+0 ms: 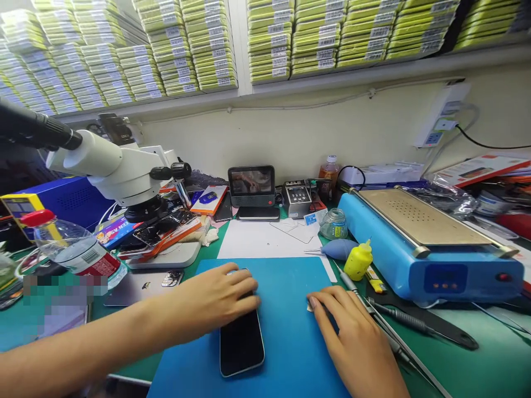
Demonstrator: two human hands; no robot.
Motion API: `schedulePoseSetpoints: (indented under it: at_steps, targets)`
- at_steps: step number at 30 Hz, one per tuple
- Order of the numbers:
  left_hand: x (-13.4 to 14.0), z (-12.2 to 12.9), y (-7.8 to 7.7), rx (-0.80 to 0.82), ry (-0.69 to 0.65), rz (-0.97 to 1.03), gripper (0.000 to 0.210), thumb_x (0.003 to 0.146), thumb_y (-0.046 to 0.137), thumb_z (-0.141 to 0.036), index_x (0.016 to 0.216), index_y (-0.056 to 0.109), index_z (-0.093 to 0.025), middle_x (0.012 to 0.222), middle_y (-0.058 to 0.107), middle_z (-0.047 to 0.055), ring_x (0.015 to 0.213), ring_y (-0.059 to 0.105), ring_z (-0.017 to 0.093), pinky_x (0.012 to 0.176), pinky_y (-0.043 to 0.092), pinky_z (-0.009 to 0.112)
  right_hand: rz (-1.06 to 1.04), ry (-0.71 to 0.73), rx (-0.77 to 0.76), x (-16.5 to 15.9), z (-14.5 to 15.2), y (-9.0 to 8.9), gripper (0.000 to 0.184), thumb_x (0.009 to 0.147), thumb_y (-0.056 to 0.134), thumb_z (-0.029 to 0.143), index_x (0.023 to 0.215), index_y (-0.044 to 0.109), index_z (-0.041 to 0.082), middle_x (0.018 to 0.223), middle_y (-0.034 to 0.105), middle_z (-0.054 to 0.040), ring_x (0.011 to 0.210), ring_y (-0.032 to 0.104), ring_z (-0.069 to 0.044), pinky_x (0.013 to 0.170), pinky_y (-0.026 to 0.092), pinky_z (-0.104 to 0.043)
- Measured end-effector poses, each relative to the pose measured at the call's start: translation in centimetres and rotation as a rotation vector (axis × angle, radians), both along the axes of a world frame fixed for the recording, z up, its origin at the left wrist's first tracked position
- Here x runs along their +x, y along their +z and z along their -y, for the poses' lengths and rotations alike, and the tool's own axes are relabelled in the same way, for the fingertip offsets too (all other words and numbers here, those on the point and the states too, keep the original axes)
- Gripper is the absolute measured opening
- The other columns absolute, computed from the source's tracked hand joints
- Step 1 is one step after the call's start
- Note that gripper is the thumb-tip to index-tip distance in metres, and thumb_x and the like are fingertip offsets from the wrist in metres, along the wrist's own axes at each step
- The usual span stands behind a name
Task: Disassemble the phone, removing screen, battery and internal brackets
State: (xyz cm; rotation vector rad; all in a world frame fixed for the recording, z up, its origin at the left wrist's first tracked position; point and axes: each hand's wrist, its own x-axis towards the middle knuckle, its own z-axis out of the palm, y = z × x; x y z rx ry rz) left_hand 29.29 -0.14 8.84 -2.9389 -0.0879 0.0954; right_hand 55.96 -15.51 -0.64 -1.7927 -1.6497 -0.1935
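A smartphone [241, 349] with a dark screen and a light metal frame lies face up on the blue mat [286, 342]. My left hand [222, 296] reaches across its upper half, with the fingers curled over the right edge. The top of the phone is mostly covered by that hand. At the mat's right side, my right hand [352, 337] has its fingertips closed on a small pale scrap [309, 305]. What the scrap is made of is too small to tell.
A microscope [120, 166] stands at left, beside a bottle [78, 251] and another phone [141, 287]. To the right are a blue heating plate machine [431, 243], a yellow dropper bottle [358, 261], a blue air blower [338, 249] and a black-handled tool [452, 333]. White paper [253, 240] lies behind the mat.
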Motion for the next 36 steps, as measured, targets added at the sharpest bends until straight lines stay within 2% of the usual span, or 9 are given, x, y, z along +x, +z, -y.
schedulePoseSetpoints:
  at_steps: [5, 8, 10, 12, 14, 20, 23, 28, 36]
  targets:
    - [1.9, 3.4, -1.0, 0.052, -0.189, 0.092, 0.024, 0.117, 0.054, -0.021, 0.131, 0.068, -0.034, 0.159, 0.066, 0.002, 0.146, 0.060, 0.025, 0.120, 0.049, 0.041, 0.033, 0.008, 0.024, -0.1, 0.1, 0.1, 0.037, 0.118, 0.047, 0.041, 0.104, 0.079, 0.029, 0.103, 0.080, -0.0016, 0.092, 0.078, -0.021, 0.078, 0.061, -0.034]
    - [1.3, 5.9, -4.7, 0.022, 0.226, 0.213, 0.047, 0.110, 0.063, -0.044, 0.156, 0.059, -0.035, 0.159, 0.066, 0.015, 0.123, 0.072, 0.038, 0.091, 0.061, 0.050, 0.049, 0.001, 0.023, -0.2, 0.1, 0.2, 0.036, 0.117, 0.047, 0.040, 0.103, 0.078, 0.028, 0.103, 0.080, -0.0020, 0.092, 0.078, -0.021, 0.078, 0.061, -0.034]
    - [0.5, 7.4, -8.0, -0.009, 0.523, 0.259, 0.103, 0.094, 0.065, -0.083, 0.177, 0.036, -0.029, 0.159, 0.062, 0.029, 0.103, 0.075, 0.046, 0.070, 0.059, 0.055, 0.058, -0.007, 0.024, -0.2, 0.1, 0.2, 0.037, 0.117, 0.047, 0.040, 0.103, 0.078, 0.028, 0.103, 0.080, -0.0024, 0.092, 0.078, -0.021, 0.077, 0.060, -0.034]
    - [0.2, 8.5, -10.7, -0.067, 0.581, 0.261, 0.128, 0.085, 0.062, -0.096, 0.183, 0.019, -0.026, 0.160, 0.059, 0.035, 0.101, 0.074, 0.050, 0.067, 0.059, 0.057, 0.073, -0.008, 0.034, -0.1, 0.0, 0.1, 0.038, 0.118, 0.046, 0.041, 0.104, 0.079, 0.028, 0.104, 0.080, -0.0028, 0.093, 0.078, -0.021, 0.077, 0.060, -0.035]
    - [0.4, 9.3, -11.8, -0.110, 0.549, 0.254, 0.118, 0.094, 0.063, -0.085, 0.184, 0.014, -0.028, 0.164, 0.056, 0.034, 0.104, 0.074, 0.049, 0.072, 0.061, 0.059, 0.091, -0.005, 0.047, 0.1, -0.1, 0.1, 0.042, 0.118, 0.043, 0.044, 0.105, 0.080, 0.027, 0.106, 0.081, -0.0038, 0.095, 0.079, -0.022, 0.079, 0.061, -0.036]
    - [-0.5, 8.7, -7.6, -0.335, 0.530, 0.274, 0.102, 0.101, 0.076, -0.037, 0.183, 0.014, -0.034, 0.189, 0.020, 0.021, 0.141, 0.063, 0.048, 0.105, 0.062, 0.065, 0.301, 0.037, 0.080, 0.3, 0.3, 0.4, 0.052, 0.119, 0.037, 0.048, 0.115, 0.083, 0.024, 0.110, 0.083, -0.0084, 0.094, 0.081, -0.025, 0.078, 0.062, -0.039]
    - [-3.0, 7.3, -6.1, -0.557, 0.537, 0.291, 0.095, 0.102, 0.076, -0.024, 0.179, 0.023, -0.042, 0.185, 0.036, 0.010, 0.158, 0.054, 0.036, 0.120, 0.059, 0.053, 0.441, 0.017, 0.075, 0.2, 1.1, 0.5, 0.056, 0.119, 0.033, 0.047, 0.123, 0.082, 0.020, 0.116, 0.084, -0.0128, 0.099, 0.081, -0.029, 0.079, 0.063, -0.043]
    - [-5.3, 6.1, -7.6, -0.613, 0.676, 0.442, 0.083, 0.100, 0.083, -0.032, 0.171, 0.042, -0.045, 0.167, 0.059, 0.007, 0.150, 0.061, 0.036, 0.121, 0.060, 0.056, 0.352, 0.026, -0.009, 0.4, 2.0, 0.6, 0.052, 0.119, 0.037, 0.050, 0.120, 0.082, 0.026, 0.116, 0.084, -0.0096, 0.097, 0.081, -0.027, 0.079, 0.063, -0.041]
    - [-5.9, 5.2, -7.0, -0.737, 0.568, 0.463, 0.074, 0.103, 0.081, -0.030, 0.167, 0.046, -0.047, 0.165, 0.061, 0.003, 0.151, 0.060, 0.031, 0.126, 0.054, 0.049, -0.069, 0.034, -0.217, 0.6, 1.7, 1.8, 0.032, 0.110, 0.054, 0.050, 0.101, 0.076, 0.029, 0.108, 0.080, -0.0070, 0.099, 0.078, -0.027, 0.082, 0.062, -0.039]
